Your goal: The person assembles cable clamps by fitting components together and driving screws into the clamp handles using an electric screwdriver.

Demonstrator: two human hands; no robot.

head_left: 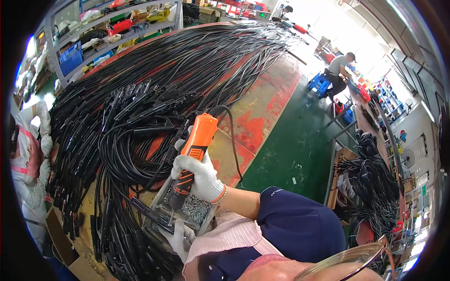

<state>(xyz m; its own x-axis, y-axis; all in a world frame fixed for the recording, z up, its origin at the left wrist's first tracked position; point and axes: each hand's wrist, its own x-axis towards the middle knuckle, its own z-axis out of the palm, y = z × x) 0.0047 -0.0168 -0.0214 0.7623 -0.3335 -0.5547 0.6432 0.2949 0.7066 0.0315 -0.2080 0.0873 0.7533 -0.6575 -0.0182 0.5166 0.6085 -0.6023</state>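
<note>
My right hand [199, 178], in a white glove, is wrapped round an orange and black electric screwdriver [200, 133]. The tool slants downward, its bit tip at a black rectangular housing [150, 213]. My left hand [180, 239], also gloved, grips the near end of this housing; part of its fingers is hidden. Beneath both hands sits a tray of small silver screws [199, 208]. A black cord [233, 136] runs from the screwdriver's top end down past the table edge. Coiled black cables [124, 161] lie just beyond my hands.
Long black cables [178, 56] with housings cover much of the red, worn table [276, 100]. At the left stands another person's gloved arm [44, 131]. Shelves [70, 40] line the back left. A seated person [340, 70] works across the green aisle [290, 159]; cable bundles [375, 173] hang at right.
</note>
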